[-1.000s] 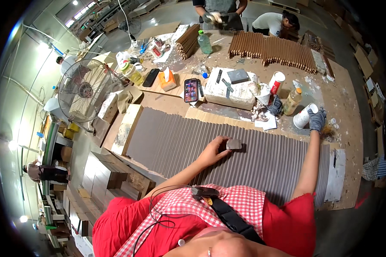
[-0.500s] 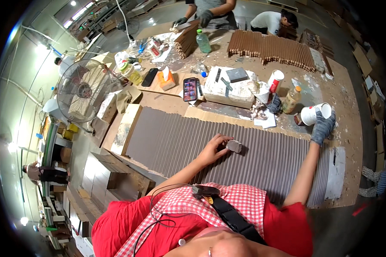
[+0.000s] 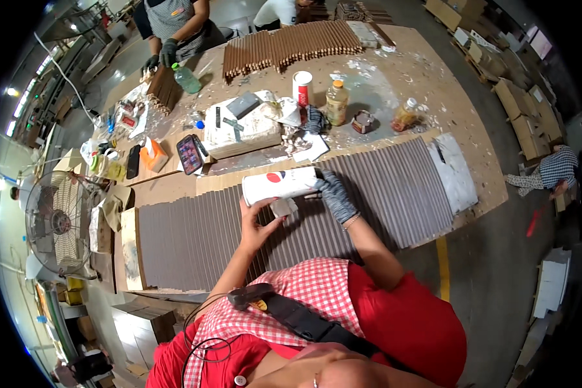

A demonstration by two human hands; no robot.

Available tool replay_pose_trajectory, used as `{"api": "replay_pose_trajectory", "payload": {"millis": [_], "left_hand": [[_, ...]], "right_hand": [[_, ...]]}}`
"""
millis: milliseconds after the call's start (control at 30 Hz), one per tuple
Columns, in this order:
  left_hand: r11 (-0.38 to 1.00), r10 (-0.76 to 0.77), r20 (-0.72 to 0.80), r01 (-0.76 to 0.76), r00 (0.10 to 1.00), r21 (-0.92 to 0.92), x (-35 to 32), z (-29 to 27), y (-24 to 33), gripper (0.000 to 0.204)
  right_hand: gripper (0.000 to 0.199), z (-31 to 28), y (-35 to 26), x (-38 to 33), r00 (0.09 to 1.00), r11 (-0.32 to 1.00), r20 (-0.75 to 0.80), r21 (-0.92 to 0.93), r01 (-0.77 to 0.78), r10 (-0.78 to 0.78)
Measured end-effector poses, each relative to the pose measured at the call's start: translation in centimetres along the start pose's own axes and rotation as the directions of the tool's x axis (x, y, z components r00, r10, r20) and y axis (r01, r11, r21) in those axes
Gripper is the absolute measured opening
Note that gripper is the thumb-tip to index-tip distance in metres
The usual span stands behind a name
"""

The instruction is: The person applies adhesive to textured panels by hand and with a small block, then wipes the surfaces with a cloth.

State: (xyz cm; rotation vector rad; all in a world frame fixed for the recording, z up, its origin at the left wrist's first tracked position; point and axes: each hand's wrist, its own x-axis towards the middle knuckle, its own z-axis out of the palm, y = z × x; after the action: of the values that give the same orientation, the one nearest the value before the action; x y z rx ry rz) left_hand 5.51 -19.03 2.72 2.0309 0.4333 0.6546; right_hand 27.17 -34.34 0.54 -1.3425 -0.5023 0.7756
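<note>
A white cylindrical can [image 3: 281,184] with a small red-and-blue round mark lies sideways in the air just above the ribbed grey-brown panel [image 3: 194,236] on the tabletop [image 3: 459,84], near the middle of the scene. The gloved right hand [image 3: 335,194] wraps around the can's right end, fingers closed on it. The bare left hand [image 3: 258,223] curls up under the can's left part, touching it, with a small pale block [image 3: 282,207] pinched beneath. Farther off stand a red-and-white cup [image 3: 302,87] and a bottle of yellow liquid [image 3: 336,102].
</note>
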Motion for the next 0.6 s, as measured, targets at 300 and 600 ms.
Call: {"api": "replay_pose_trajectory", "payload": {"millis": [300, 600], "left_hand": [[0.991, 0.093, -0.129, -0.105, 0.987, -0.084, -0.8, 1.3, 0.1, 0.051], [0.991, 0.085, -0.013, -0.086, 0.996, -0.107, -0.6, 1.7, 0.2, 0.044]], "right_hand": [[0.025, -2.7, 0.0, 2.2, 0.971, 0.894, 0.000, -0.390, 0.221, -0.240], [0.045, -33.5, -7.6, 1.4, 0.382, 0.346, -0.692, -0.669, -0.657, -0.613]]}}
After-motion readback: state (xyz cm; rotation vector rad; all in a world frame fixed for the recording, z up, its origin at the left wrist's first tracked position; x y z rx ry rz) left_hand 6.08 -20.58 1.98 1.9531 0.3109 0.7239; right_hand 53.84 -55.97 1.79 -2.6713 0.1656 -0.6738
